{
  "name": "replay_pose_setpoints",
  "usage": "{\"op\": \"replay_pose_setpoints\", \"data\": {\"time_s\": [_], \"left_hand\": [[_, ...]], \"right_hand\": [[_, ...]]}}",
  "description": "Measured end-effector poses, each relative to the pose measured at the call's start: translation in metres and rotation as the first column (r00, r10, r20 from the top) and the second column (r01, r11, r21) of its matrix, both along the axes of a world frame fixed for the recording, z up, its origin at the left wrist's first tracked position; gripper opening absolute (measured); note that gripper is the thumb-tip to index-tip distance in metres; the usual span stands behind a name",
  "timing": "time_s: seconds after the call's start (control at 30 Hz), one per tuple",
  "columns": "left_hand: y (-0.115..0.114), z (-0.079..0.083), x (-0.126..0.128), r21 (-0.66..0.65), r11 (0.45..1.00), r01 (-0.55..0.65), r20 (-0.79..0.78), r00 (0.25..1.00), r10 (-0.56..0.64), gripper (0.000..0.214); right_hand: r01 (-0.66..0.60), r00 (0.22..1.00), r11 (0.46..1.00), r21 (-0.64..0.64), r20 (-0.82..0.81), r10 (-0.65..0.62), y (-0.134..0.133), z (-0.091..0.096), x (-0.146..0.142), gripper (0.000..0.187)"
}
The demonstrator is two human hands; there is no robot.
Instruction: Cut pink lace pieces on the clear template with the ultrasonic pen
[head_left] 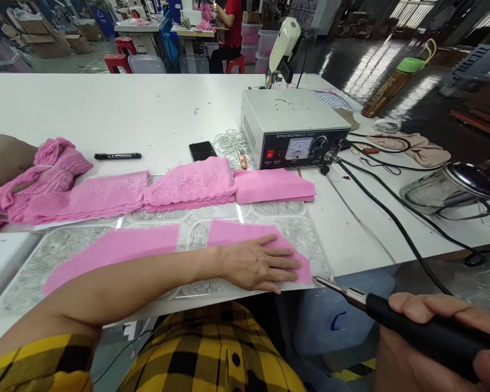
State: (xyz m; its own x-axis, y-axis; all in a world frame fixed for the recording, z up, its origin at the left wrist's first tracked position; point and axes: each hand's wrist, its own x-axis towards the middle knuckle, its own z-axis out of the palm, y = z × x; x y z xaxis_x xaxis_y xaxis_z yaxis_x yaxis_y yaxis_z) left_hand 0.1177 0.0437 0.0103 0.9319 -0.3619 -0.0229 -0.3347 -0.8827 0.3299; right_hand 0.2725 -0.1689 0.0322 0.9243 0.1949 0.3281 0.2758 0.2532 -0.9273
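My left hand (261,264) lies flat with fingers stretched out on a pink fabric piece (228,234) at the table's front edge. My right hand (436,332) is wrapped round the black handle of an ultrasonic welding pen (375,307); its metal tip sits beside the fabric's right corner, and whether it touches cannot be told. A second pink fabric piece (147,242) lies to the left, partly under my forearm. Behind these are a plain pink stack (273,185), a lace stack (191,185) and a longer pink stack (93,196).
A grey welding generator (298,120) with cables stands behind, near a phone (202,151), orange snips (242,159) and tangled white cord (231,146). A marker (117,156) lies left; a lidded glass mug (436,190) and a bottle (392,84) stand right. A person in red (232,32) sits beyond.
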Motion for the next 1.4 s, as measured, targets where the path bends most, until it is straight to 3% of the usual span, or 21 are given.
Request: {"op": "replay_pose_setpoints", "data": {"time_s": [0.1,0.47,0.83,1.4], "left_hand": [[-0.001,0.002,0.001,-0.012,1.000,-0.007,-0.015,1.000,0.007,0.043],[-0.001,0.000,0.000,-0.010,1.000,0.002,0.031,1.000,-0.002,0.043],[0.000,-0.002,0.000,0.020,1.000,0.013,0.032,0.999,-0.014,0.045],[0.001,-0.006,-0.002,-0.026,1.000,0.010,0.143,0.990,-0.006,0.041]], "right_hand": [[0.022,1.000,0.997,0.079,-0.010,-0.021,0.006,0.005,-0.005,0.015],[0.006,0.997,0.996,0.092,0.079,-0.014,0.010,0.000,0.001,0.019],[0.040,0.996,0.996,0.074,0.078,-0.046,0.015,0.009,-0.007,0.022],[0.064,0.995,0.988,0.143,0.062,-0.073,0.043,0.011,0.001,0.020]]}}
